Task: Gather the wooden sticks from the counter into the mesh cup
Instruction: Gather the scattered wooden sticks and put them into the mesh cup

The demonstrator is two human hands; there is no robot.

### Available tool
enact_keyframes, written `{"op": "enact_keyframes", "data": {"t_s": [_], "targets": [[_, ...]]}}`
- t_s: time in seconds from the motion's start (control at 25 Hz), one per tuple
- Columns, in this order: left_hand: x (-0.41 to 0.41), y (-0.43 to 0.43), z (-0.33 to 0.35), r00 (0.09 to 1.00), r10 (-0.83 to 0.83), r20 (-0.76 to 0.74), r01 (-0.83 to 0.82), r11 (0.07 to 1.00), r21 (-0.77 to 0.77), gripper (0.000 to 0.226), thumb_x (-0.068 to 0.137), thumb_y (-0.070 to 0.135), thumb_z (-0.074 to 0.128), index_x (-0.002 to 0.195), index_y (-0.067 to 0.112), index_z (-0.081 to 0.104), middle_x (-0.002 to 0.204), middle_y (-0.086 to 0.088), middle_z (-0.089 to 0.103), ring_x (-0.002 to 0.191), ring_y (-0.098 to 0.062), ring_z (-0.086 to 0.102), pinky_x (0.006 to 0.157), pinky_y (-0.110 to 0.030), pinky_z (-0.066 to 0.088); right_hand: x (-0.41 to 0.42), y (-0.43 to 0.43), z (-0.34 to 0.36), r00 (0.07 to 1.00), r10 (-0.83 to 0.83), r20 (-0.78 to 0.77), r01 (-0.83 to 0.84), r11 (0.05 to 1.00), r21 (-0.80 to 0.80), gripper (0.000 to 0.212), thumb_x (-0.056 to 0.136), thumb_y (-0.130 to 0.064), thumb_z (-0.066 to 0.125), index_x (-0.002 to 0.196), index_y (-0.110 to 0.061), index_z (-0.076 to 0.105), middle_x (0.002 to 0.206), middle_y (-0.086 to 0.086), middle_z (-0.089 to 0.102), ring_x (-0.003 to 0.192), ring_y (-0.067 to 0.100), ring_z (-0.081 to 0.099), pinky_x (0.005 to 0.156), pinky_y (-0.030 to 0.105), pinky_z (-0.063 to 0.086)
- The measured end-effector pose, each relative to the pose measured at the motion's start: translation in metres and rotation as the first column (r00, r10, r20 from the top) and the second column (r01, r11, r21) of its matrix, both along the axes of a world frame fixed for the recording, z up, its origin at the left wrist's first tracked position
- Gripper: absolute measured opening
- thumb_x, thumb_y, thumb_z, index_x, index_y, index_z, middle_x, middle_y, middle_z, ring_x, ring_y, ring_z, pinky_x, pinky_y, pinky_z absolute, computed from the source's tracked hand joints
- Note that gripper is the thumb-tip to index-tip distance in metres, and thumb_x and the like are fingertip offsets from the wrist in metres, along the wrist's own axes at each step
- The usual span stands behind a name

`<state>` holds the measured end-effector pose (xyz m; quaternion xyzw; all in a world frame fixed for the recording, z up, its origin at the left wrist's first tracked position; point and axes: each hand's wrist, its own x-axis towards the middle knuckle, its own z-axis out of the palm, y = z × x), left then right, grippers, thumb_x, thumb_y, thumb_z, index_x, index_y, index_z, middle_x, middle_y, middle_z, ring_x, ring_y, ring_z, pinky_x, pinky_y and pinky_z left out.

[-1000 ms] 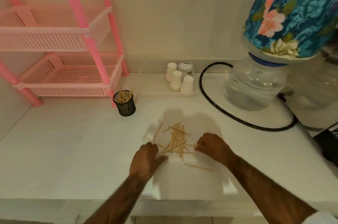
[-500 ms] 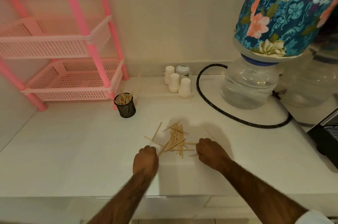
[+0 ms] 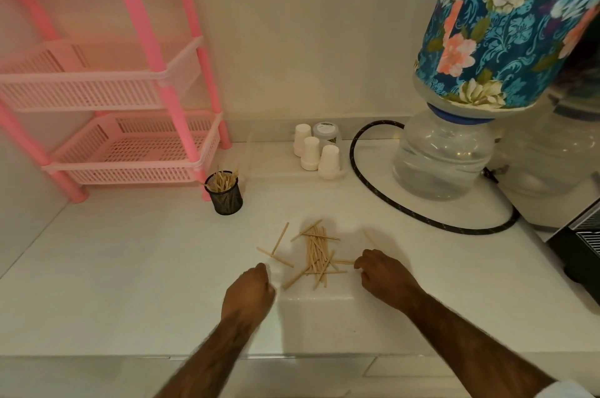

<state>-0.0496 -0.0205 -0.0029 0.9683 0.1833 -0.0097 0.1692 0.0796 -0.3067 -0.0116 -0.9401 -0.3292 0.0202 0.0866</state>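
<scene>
Several thin wooden sticks lie in a loose pile on the white counter, with a few strays to the left. A black mesh cup holding more sticks stands up and to the left of the pile, beside the pink rack's leg. My left hand rests just left of the pile's near end, its fingers curled into a fist with nothing visible in it. My right hand sits at the pile's right side, its curled fingertips pinching the end of one stick.
A pink plastic rack stands at the back left. Three white paper cups and a small jar sit by the wall. A black hose loops round a water bottle under a floral cover. A dark appliance is at the right edge.
My left hand has curled from a looser pose with the thumb out into a fist. My right hand has stayed at the pile's right edge. The view has tilted slightly upward.
</scene>
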Motion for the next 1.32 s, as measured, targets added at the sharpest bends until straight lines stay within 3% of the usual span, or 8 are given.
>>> {"op": "enact_keyframes", "data": {"t_s": [0.12, 0.24, 0.48, 0.68, 0.8, 0.96, 1.16, 1.32], "targets": [[0.009, 0.011, 0.004, 0.989, 0.089, 0.116, -0.075, 0.99, -0.118, 0.01, 0.092, 0.019, 0.043, 0.088, 0.023, 0.051, 0.075, 0.008, 0.06, 0.064, -0.014, 0.056, 0.054, -0.029, 0.043, 0.015, 0.013, 0.009, 0.993, -0.115, -0.033, 0.115, 0.993, 0.024, 0.021, 0.096, -0.023, 0.047, 0.101, -0.02, 0.068, 0.102, -0.003, 0.058, 0.093, 0.014, 0.056, 0.075, 0.027, 0.05], [0.031, 0.009, 0.011, 0.975, 0.066, 0.21, -0.014, 0.97, -0.242, 0.017, 0.097, 0.021, 0.046, 0.108, 0.026, 0.057, 0.089, 0.006, 0.068, 0.077, -0.016, 0.063, 0.063, -0.03, 0.049, 0.024, 0.032, 0.014, 0.983, -0.169, -0.076, 0.173, 0.984, 0.044, 0.021, 0.095, -0.023, 0.051, 0.1, -0.02, 0.07, 0.102, -0.002, 0.059, 0.093, 0.014, 0.057, 0.078, 0.027, 0.05], [0.072, 0.01, 0.011, 0.998, -0.009, 0.065, 0.017, 0.992, -0.128, 0.024, 0.092, 0.011, 0.044, 0.093, 0.022, 0.065, 0.096, 0.001, 0.062, 0.087, -0.018, 0.057, 0.067, -0.028, 0.041, 0.028, 0.045, 0.007, 0.988, -0.121, -0.095, 0.12, 0.993, -0.014, 0.027, 0.096, -0.014, 0.046, 0.098, -0.011, 0.072, 0.104, 0.005, 0.06, 0.095, 0.018, 0.059, 0.076, 0.026, 0.047], [0.076, 0.022, 0.006, 0.999, -0.046, 0.029, 0.05, 0.989, -0.14, 0.024, 0.099, 0.017, 0.044, 0.111, 0.021, 0.065, 0.109, -0.001, 0.056, 0.106, -0.024, 0.056, 0.085, -0.033, 0.046, 0.029, 0.038, 0.002, 0.995, -0.028, -0.097, 0.019, 0.996, -0.085, 0.022, 0.096, -0.017, 0.046, 0.096, -0.005, 0.064, 0.104, 0.009, 0.058, 0.092, 0.02, 0.057, 0.073, 0.03, 0.045], [0.074, 0.021, 0.004, 0.998, -0.067, -0.012, 0.065, 0.99, -0.126, 0.024, 0.098, 0.02, 0.039, 0.095, 0.019, 0.063, 0.097, -0.002, 0.053, 0.097, -0.024, 0.057, 0.076, -0.033, 0.047, 0.028, 0.032, -0.004, 0.999, 0.052, -0.014, -0.053, 0.987, -0.149, 0.024, 0.1, -0.012, 0.038, 0.104, -0.009, 0.061, 0.11, 0.008, 0.056, 0.1, 0.021, 0.053, 0.078, 0.028, 0.039], [0.07, 0.016, 0.001, 0.999, -0.029, -0.021, 0.027, 0.997, -0.07, 0.022, 0.098, 0.018, 0.04, 0.094, 0.011, 0.061, 0.1, -0.004, 0.053, 0.096, -0.025, 0.055, 0.071, -0.032, 0.041, 0.026, 0.035, -0.003, 0.997, 0.011, 0.073, 0.006, 0.975, -0.222, 0.021, 0.098, -0.01, 0.04, 0.103, -0.012, 0.061, 0.109, 0.004, 0.056, 0.101, 0.02, 0.055, 0.072, 0.031, 0.044], [0.067, 0.017, 0.002, 0.996, -0.084, -0.028, 0.082, 0.995, -0.065, 0.02, 0.096, 0.02, 0.048, 0.093, 0.005, 0.062, 0.094, -0.005, 0.051, 0.095, -0.026, 0.054, 0.073, -0.038, 0.047, 0.029, 0.037, -0.004, 0.998, -0.019, 0.06, 0.032, 0.976, -0.216, 0.023, 0.097, -0.012, 0.041, 0.103, -0.012, 0.063, 0.109, 0.004, 0.059, 0.101, 0.02, 0.056, 0.076, 0.03, 0.047], [0.065, 0.017, 0.001, 0.996, -0.074, -0.057, 0.069, 0.994, -0.08, 0.016, 0.094, 0.025, 0.049, 0.094, 0.012, 0.058, 0.099, -0.005, 0.054, 0.096, -0.025, 0.055, 0.074, -0.035, 0.044, 0.033, 0.038, -0.003, 0.999, 0.0, 0.037, 0.008, 0.975, -0.222, 0.021, 0.097, -0.011, 0.045, 0.105, -0.012, 0.065, 0.11, 0.004, 0.061, 0.1, 0.02, 0.058, 0.08, 0.028, 0.049]]}}
